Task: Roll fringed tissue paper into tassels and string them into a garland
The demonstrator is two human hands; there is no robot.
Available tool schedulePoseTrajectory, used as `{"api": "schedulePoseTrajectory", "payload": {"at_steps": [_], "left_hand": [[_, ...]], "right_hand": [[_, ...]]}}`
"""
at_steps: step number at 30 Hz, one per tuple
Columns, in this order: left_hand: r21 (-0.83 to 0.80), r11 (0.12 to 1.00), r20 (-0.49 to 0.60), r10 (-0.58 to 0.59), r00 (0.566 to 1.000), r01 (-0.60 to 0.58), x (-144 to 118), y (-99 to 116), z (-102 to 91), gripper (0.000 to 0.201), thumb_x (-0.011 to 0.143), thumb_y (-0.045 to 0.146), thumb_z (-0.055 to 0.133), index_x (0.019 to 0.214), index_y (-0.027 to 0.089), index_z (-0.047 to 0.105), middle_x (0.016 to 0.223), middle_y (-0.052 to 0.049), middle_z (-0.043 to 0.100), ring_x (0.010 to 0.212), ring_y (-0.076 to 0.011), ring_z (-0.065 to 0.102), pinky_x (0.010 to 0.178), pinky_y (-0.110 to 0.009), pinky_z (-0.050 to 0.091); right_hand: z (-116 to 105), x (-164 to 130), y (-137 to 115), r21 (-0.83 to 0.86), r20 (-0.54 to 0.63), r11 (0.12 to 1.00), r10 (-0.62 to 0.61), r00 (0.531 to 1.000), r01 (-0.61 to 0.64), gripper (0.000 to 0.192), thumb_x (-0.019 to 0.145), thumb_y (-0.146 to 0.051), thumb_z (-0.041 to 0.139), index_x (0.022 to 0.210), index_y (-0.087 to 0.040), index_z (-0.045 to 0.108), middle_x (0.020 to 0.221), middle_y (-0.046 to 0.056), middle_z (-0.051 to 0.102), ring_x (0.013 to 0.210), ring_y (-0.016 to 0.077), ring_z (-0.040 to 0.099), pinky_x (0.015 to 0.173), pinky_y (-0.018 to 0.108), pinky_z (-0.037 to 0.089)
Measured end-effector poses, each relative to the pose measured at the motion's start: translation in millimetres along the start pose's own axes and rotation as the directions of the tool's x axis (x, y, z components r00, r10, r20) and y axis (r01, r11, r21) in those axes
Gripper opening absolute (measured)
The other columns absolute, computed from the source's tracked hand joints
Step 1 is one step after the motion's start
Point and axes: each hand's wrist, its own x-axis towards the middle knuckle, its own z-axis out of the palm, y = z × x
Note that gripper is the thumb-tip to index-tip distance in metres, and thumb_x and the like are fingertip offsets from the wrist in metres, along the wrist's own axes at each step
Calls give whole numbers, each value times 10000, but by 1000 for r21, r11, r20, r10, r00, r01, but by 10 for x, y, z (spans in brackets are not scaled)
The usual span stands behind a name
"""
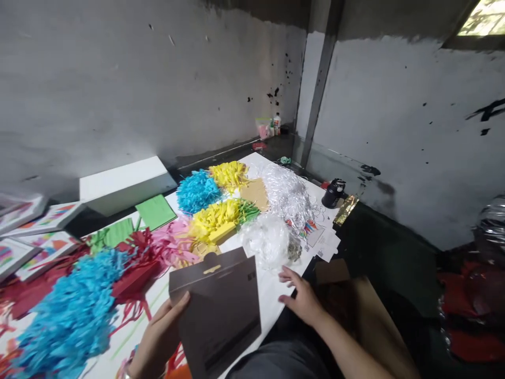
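Observation:
My left hand (pixel 168 329) grips a flat dark brown box (pixel 221 310) by its left side, thumb on the face towards me. The box has a hang hole near its top edge and stands tilted above the white table surface (pixel 272 295). To the right of the box is my right hand (pixel 302 297), fingers apart and nothing in it. Just beyond that hand sits a bunch of clear plastic film (pixel 266 237). Yellow fringed paper (pixel 216 215) lies behind the box.
Blue fringed paper (pixel 74 316) and red paper (pixel 136 276) spread on the left. White boxes with coloured prints (pixel 47 252) and a long white box (pixel 124 184) stand behind. Silvery tinsel (pixel 286 192), a black bottle (pixel 333 193) and gold foil (pixel 347 209) lie farther right. A cardboard box (pixel 379 316) is below.

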Motion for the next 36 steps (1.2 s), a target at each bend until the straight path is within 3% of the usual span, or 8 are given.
{"api": "schedulePoseTrajectory", "payload": {"at_steps": [2, 4, 8, 11, 16, 19, 24, 36], "left_hand": [[43, 998, 67, 36, 997, -39, -12, 0, 40, 646, 505, 475, 831, 1004, 99, 666, 934, -157, 725, 959, -399, 644, 781, -459, 562], [116, 958, -20, 267, 964, -263, -37, -12, 93, 722, 588, 500, 786, 1181, 143, 579, 1167, -163, 645, 1144, -379, 548, 926, -471, 487], [307, 690, -52, 700, 712, -655, -139, -115, 169, 907, 607, 551, 756, 1374, 256, 373, 1453, -118, 387, 1329, -321, 353, 1057, -435, 358], [357, 733, 7, 617, 787, -579, -222, -155, 126, 686, 634, 595, 706, 1168, 179, 596, 1238, -141, 597, 1162, -340, 527, 969, -406, 441], [162, 914, -151, 396, 906, -373, -341, 58, -183, 428, 752, 503, 642, 971, 139, 696, 944, -89, 718, 965, -285, 621, 866, -348, 489], [-68, 964, 7, 259, 966, -258, -422, 162, -297, 394, 752, 387, 688, 1052, 132, 682, 1004, -109, 715, 961, -274, 637, 887, -360, 475], [-312, 940, 214, 213, 953, -139, -481, 171, -221, 364, 766, 312, 686, 1077, 122, 684, 1037, -139, 710, 953, -291, 657, 894, -396, 473], [-185, 970, 253, 199, 947, -154, -511, 140, -123, 393, 761, 348, 698, 1096, 143, 683, 1145, -126, 674, 1111, -313, 586, 998, -433, 419]], "right_hand": [[125, 174, -540, 303, 117, 926, -271, 955, 226, 591, 773, -399, 683, 1297, -204, 490, 1117, 82, 661, 925, 194, 659, 762, 288, 541], [176, 291, -1014, 323, 132, 887, -388, 912, 331, 325, 929, -340, 476, 1217, -218, 564, 1004, 49, 691, 899, 177, 662, 789, 282, 538], [383, 364, -1555, -62, -51, 829, -558, 828, 555, 401, 933, -165, 365, 1314, -186, 489, 1091, 109, 651, 975, 215, 630, 863, 335, 529], [680, 269, -1683, -220, 24, 677, -716, 698, 702, 534, 871, -151, 431, 1400, -116, 366, 1244, 174, 560, 1078, 269, 577, 889, 387, 526], [762, 281, -1703, -58, 53, 564, -822, 567, 823, 486, 861, -151, 524, 1341, -160, 449, 1165, 134, 576, 1073, 243, 541, 914, 390, 499], [587, 512, -1741, -57, -100, 564, -824, 557, 824, 464, 867, -42, 508, 1295, -222, 504, 1043, 91, 598, 1010, 205, 542, 883, 383, 482], [417, 773, -1858, 12, -30, 559, -828, 559, 829, 374, 862, -100, 578, 1213, -226, 580, 941, 69, 596, 904, 199, 542, 793, 371, 469], [303, 784, -1915, 260, 48, 712, -684, 728, 652, 56, 843, -201, 632, 832, -234, 676, 828, 24, 597, 852, 179, 555, 766, 321, 447]]}}
